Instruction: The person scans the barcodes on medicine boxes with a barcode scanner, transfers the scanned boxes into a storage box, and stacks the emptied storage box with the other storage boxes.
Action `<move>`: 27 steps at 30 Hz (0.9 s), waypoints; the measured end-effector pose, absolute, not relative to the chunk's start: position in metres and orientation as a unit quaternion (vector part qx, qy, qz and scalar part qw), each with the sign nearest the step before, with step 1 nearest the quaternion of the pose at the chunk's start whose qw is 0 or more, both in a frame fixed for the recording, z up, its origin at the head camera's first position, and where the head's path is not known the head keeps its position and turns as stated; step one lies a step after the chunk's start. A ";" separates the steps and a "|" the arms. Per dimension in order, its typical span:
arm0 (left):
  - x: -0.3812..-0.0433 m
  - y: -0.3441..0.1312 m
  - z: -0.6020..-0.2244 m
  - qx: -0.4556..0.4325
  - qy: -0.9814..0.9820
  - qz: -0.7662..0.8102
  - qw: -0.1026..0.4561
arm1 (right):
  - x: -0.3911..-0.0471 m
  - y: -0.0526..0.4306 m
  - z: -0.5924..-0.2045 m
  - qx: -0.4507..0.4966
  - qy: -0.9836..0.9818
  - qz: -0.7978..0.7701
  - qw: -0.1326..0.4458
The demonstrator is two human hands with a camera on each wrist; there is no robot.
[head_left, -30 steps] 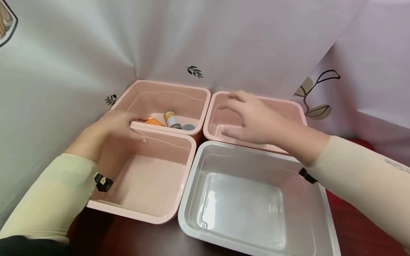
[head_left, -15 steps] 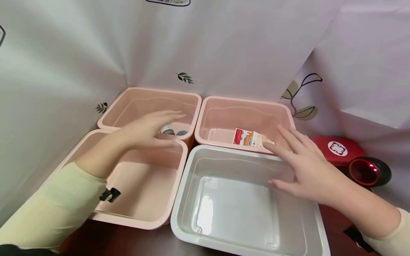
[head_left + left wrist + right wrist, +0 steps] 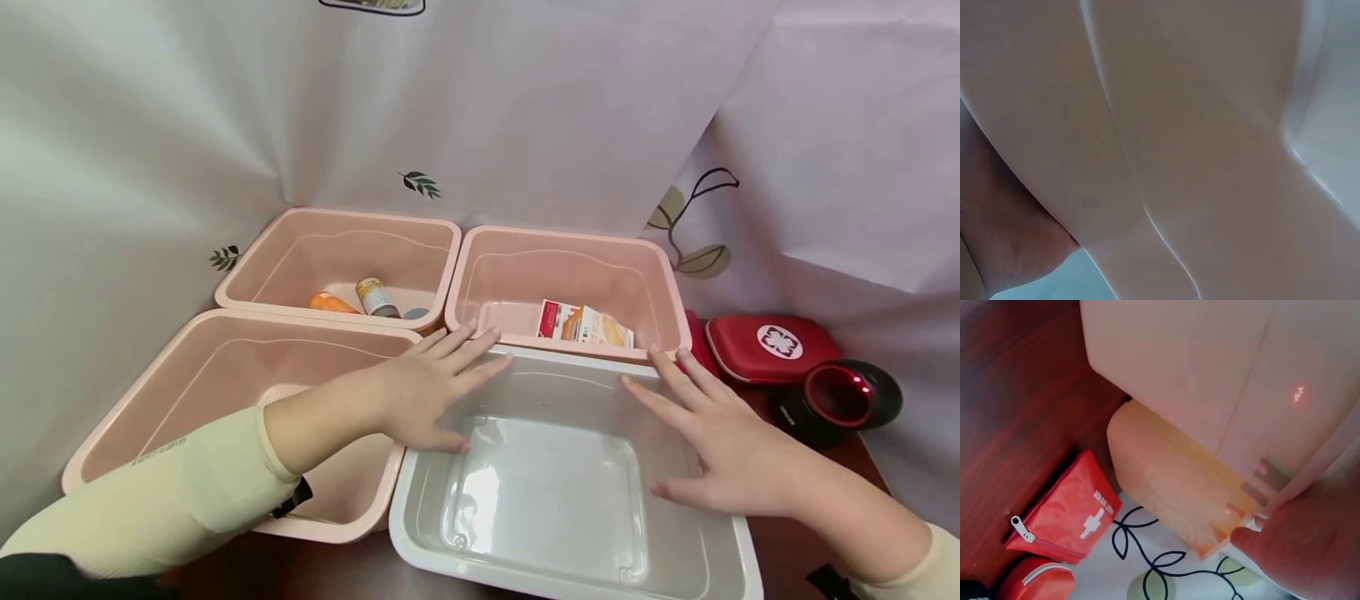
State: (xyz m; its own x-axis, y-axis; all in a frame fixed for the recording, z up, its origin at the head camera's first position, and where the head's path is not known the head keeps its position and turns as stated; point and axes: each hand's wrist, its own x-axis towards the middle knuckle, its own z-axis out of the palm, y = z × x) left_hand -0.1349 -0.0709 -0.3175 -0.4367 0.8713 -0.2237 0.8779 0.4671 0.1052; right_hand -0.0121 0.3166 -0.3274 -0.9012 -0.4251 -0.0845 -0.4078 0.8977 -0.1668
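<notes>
My left hand [image 3: 423,396] spreads with straight fingers over the back left corner of the light grey bin [image 3: 555,492], fingertips right at its rim. Over the bin's back right side is my right hand [image 3: 727,450], fingers straight and spread, thumb pointing inward. Neither hand holds anything. The grey bin's floor is bare. In the left wrist view, part of the left hand [image 3: 1019,244] shows beside a smooth bin wall. In the right wrist view, the right hand [image 3: 1310,537] lies along a bin's rim.
Behind, a pink bin [image 3: 570,267] holds small cartons [image 3: 603,329]. Another pink bin [image 3: 352,250] holds an orange item [image 3: 330,302] and a yellow-labelled bottle [image 3: 375,296]. At left stands a third pink bin [image 3: 225,367]. A red case [image 3: 772,346] and black device [image 3: 840,404] sit right.
My left hand has left the rim between the two left pink bins and moved right to the grey bin. My right hand has come from over the back right pink bin toward me and right.
</notes>
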 end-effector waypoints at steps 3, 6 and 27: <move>-0.132 -0.071 -0.320 0.512 0.851 -0.007 0.119 | -0.011 0.320 -0.324 -0.215 0.971 -0.073 0.074; -0.130 -0.068 -0.318 0.499 0.856 -0.014 0.131 | -0.008 0.325 -0.323 -0.220 0.969 -0.077 0.083; -0.123 -0.069 -0.283 0.437 0.884 0.024 0.166 | 0.010 0.354 -0.292 -0.277 0.953 -0.125 0.003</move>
